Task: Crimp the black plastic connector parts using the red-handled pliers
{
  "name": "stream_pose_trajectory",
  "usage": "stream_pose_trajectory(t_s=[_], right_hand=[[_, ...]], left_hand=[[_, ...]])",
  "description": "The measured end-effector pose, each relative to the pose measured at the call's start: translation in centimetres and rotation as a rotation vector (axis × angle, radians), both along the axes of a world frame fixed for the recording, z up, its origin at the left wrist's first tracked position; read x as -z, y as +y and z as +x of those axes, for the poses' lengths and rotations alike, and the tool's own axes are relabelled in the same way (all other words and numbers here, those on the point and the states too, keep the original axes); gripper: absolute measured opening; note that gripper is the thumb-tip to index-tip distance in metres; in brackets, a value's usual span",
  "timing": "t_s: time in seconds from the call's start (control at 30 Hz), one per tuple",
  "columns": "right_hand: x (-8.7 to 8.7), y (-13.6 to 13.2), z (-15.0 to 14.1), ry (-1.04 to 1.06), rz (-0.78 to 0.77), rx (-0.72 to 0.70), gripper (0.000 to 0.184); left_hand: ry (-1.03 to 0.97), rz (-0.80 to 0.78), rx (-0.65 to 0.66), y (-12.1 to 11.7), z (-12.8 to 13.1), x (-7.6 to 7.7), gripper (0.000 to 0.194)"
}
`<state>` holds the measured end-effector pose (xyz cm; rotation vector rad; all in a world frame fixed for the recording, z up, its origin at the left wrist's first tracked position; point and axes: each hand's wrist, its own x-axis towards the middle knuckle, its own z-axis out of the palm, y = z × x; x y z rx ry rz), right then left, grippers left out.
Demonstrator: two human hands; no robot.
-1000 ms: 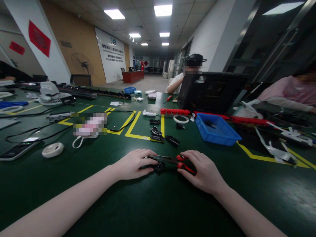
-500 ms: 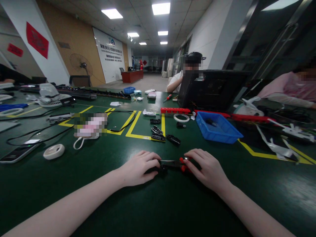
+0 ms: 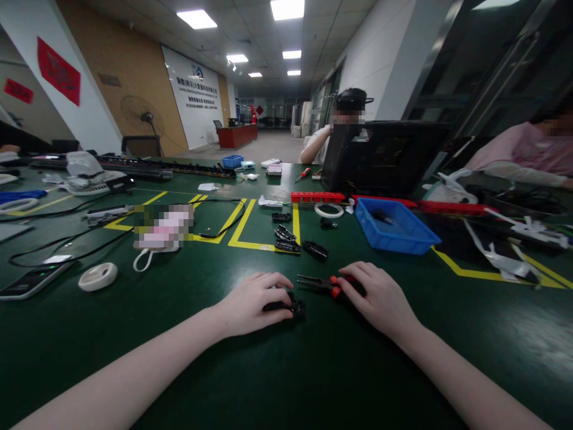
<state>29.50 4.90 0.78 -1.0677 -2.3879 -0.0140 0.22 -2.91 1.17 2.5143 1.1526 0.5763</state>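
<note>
Since your pliers (image 3: 320, 283) have backed off, you've now got bare green table showing between their tips and the black part (image 3: 298, 307). Half a second ago the noses reach right in by your left fingertips; now they sit up and to the right of the part, near it but not touching, with the two noses a little parted.

Your left hand (image 3: 257, 304) is the one that hasn't really changed jobs: thumb and fingers pinch the black part, its far end poking out past your fingertips towards the right hand. Most of it is under your fingers, so I can't tell if anything on it is different, or if it's resting on the table (image 3: 286, 370) or slightly lifted.

Your right hand (image 3: 373, 298) keeps the pliers wrapped by their red handles, though I can't make out how hard you're squeezing. Nothing clear shows between the noses, at least nothing big enough to see from here.

So my read: you're between bites, and the part depends on the left pinch alone. The other black parts (image 3: 286, 234) further up, around the yellow tape (image 3: 255, 246), and the blue bin (image 3: 398, 242) off to the right look untouched, so all the action is on this one piece.
</note>
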Motion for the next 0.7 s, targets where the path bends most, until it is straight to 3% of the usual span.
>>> stream_pose_trajectory(t_s=[0.1, 0.37, 0.53, 0.7], right_hand=[[-0.3, -0.9, -0.7, -0.005, 0.091, -0.048, 0.021], [-0.1, -4.6, -5.1, -0.114, 0.189, -0.356, 0.021], [0.0, -4.4, -5.0, -0.063, 0.165, -0.368, 0.020], [-0.2, -4.7, -4.8, -0.019, 0.284, -0.472, 0.021]], left_hand=[[0.034, -0.002, 0.020, 0.0, 0.2, -0.1, 0.012], [0.062, -0.079, -0.034, -0.4, 0.8, -1.1, 0.008], [0.015, -0.052, -0.060, -0.6, 1.2, -0.5, 0.005], [-0.057, -0.042, -0.063, -1.0, 2.0, 0.5, 0.003]])
